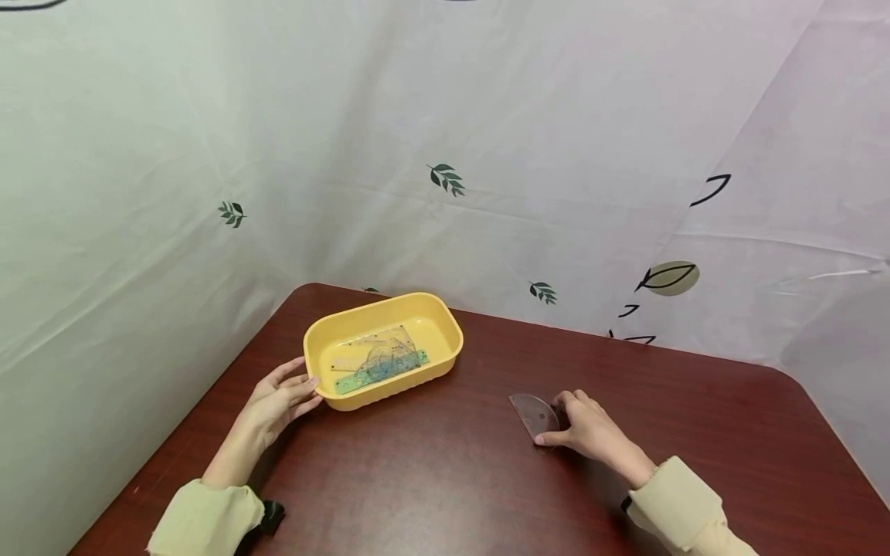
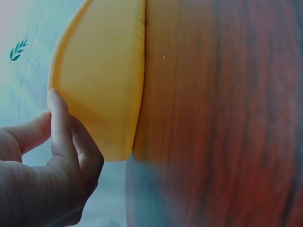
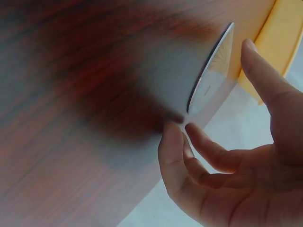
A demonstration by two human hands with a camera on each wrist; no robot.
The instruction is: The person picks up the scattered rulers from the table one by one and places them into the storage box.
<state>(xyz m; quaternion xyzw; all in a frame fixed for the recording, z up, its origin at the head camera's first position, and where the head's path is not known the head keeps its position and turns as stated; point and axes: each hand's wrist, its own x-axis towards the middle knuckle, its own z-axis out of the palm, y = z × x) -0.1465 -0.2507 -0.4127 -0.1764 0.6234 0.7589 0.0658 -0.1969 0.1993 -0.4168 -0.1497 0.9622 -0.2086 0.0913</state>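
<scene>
A yellow tray [image 1: 389,390] stands at the back left of the table, with several transparent rulers and other drawing pieces [image 1: 382,359] lying in it, one of them green. My left hand [image 1: 274,398] holds its near left corner, the thumb at the rim [image 2: 53,66] and the other fingers against the outer wall. To the right, a clear half-round protractor [image 1: 534,415] lies at the tabletop. Around it my right hand [image 1: 591,428] is spread, thumb by one end and fingertips by the other. The right wrist view shows a gap between the thumb [image 3: 260,71] and the protractor [image 3: 213,75].
The dark red wooden table [image 1: 410,471] has rounded back corners. Behind it and along its left side hangs a pale cloth [image 1: 501,154] with leaf prints. Dark straps show at both sleeve cuffs [image 1: 208,513].
</scene>
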